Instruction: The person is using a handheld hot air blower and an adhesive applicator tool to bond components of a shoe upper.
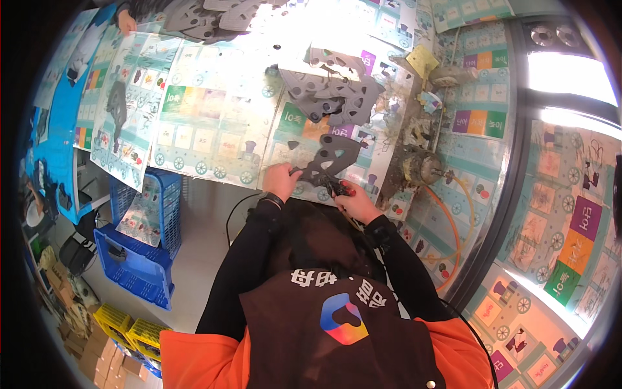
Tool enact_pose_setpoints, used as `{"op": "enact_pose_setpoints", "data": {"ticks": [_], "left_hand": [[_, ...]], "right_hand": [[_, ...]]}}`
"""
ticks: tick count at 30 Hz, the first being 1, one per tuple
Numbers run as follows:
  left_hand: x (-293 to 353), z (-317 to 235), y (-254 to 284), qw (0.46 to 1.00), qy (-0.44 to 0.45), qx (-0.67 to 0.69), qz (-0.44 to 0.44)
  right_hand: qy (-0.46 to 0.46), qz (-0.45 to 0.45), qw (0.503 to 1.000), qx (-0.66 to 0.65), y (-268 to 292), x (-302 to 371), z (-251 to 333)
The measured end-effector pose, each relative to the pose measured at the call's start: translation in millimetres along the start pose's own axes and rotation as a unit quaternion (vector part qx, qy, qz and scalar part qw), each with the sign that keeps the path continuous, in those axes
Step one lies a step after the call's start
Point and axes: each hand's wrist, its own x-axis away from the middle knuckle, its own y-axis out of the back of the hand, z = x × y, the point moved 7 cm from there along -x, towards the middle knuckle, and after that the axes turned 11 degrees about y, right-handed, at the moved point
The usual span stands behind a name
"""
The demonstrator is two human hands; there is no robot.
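Gray piece (348,157) slants lengthwise away rightward, left fingers (292,178) pinching it, right fingers (354,202) clamping red-handled tool (348,187).

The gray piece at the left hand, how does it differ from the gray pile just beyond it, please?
The gray piece is a single part, while the gray pile shows several overlapping. The left hand holds the gray piece, with a red-handled tool in the right hand beside it; neither hand touches the gray pile. The gray piece is lower in view than the gray pile. Both have openings.
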Motion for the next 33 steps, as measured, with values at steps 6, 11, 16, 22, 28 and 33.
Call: {"op": "enact_pose_setpoints", "data": {"ticks": [6, 11, 16, 22, 28, 33], "left_hand": [[0.4, -1.4, 1.1, 1.000, 0.003, -0.006, 0.002], [0.0, -0.3, -0.3, 1.000, 0.005, -0.008, 0.006], [-0.7, 0.8, -0.5, 1.000, 0.004, -0.012, 0.001], [-0.7, 2.0, -1.9, 1.000, 0.006, -0.009, -0.003], [0.0, 1.6, -0.4, 1.000, -0.014, 0.021, -0.014], [0.1, 1.1, 0.1, 0.999, -0.027, 0.029, -0.025]], "right_hand": [[-0.016, -0.028, 0.999, -0.015, 7.1, 1.7, -3.5], [-0.014, -0.044, 0.999, -0.021, 13.7, 3.1, -1.4], [-0.017, -0.079, 0.996, -0.039, 20.1, 6.2, 2.6], [-0.019, -0.097, 0.995, -0.019, 29.5, 9.4, 11.9], [-0.022, -0.106, 0.994, -0.001, 39.0, 9.4, 19.4], [-0.005, -0.121, 0.993, -0.014, 46.7, 8.9, 24.9]]}}
